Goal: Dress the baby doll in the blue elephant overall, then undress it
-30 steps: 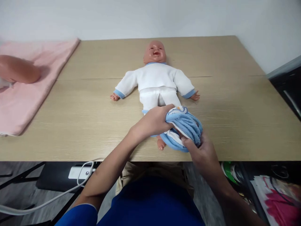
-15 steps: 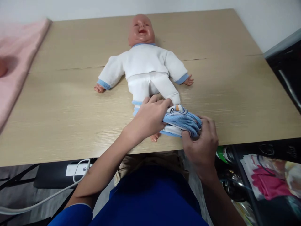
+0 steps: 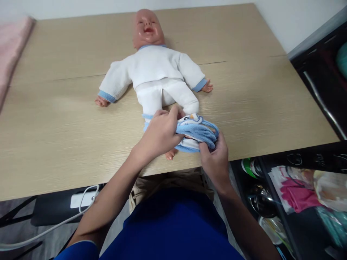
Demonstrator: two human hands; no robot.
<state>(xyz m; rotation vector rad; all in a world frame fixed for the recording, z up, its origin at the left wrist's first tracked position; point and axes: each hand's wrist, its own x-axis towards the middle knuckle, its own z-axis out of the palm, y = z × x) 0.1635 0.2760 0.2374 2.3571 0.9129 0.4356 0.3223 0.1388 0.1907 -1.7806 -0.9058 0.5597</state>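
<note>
On its back on the wooden table (image 3: pixel 244 94) lies a baby doll (image 3: pixel 159 65) in a white top with blue cuffs, its head at the far side. Bunched blue-and-white baby pants (image 3: pixel 196 131) surround its lower legs; an animal-face print shows on the upper fold. My left hand (image 3: pixel 164 131) lies across the doll's shins, closed on the left part of the bunch, its fingertips partly hidden. With thumb in front and fingers behind, my right hand (image 3: pixel 215 153) grips the right end. One bare plastic foot (image 3: pixel 170 154) pokes out below my left hand; the other is mostly hidden.
A pink cloth (image 3: pixel 12 54) covers the far left of the table. Below the right edge, a dark cart (image 3: pixel 287 202) holds a pink cloth item, plastic bags and other supplies. A white power bank (image 3: pixel 84 199) with a cable lies on a dark seat at lower left.
The view has swung right, so everything sits further left. My right hand has pushed a little closer to the doll's leg, its fingers further into the bunched pants. My left hand keeps its hold.
</note>
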